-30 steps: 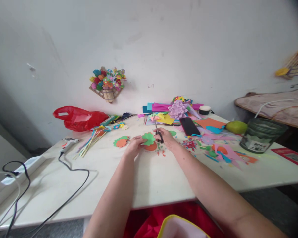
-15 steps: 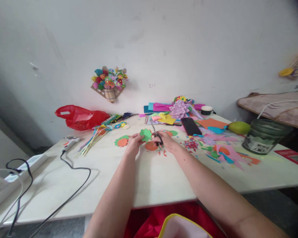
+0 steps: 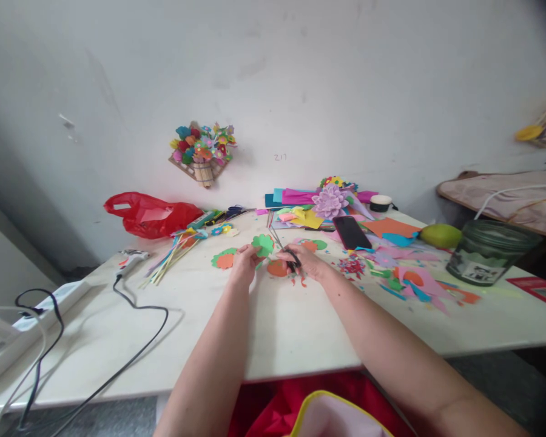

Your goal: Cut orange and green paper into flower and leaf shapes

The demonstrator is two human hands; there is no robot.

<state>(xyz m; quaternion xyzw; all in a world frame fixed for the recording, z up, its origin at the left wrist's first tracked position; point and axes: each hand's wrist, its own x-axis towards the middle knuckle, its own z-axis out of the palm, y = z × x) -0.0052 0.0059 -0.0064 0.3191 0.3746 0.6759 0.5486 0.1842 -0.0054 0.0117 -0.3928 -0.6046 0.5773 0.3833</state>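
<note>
Between thumb and fingers, my left hand (image 3: 246, 261) pinches a green scalloped flower piece (image 3: 264, 244) just above the table. Black-handled scissors (image 3: 293, 262) sit in my right hand (image 3: 306, 261), their blades pointing up and to the left, close to the green piece's right edge. Beneath the hands lies an orange round piece (image 3: 277, 268) with small orange snippets (image 3: 303, 282) beside it. To the left, an orange scalloped piece (image 3: 225, 261) rests on a green one. Another orange and green pair (image 3: 310, 245) is partly hidden behind my right hand.
A glue gun (image 3: 133, 261) with a black cord and a power strip (image 3: 31, 328) are at left. A red plastic bag (image 3: 152, 216) and thin sticks (image 3: 173, 260) lie behind. A phone (image 3: 351, 233), coloured scraps (image 3: 418, 279) and a dark glass jar (image 3: 486, 255) stand right.
The green flower piece has shifted slightly left and up and turned in my left hand. The scissors have come away from it a little, their blades tilting further left.
</note>
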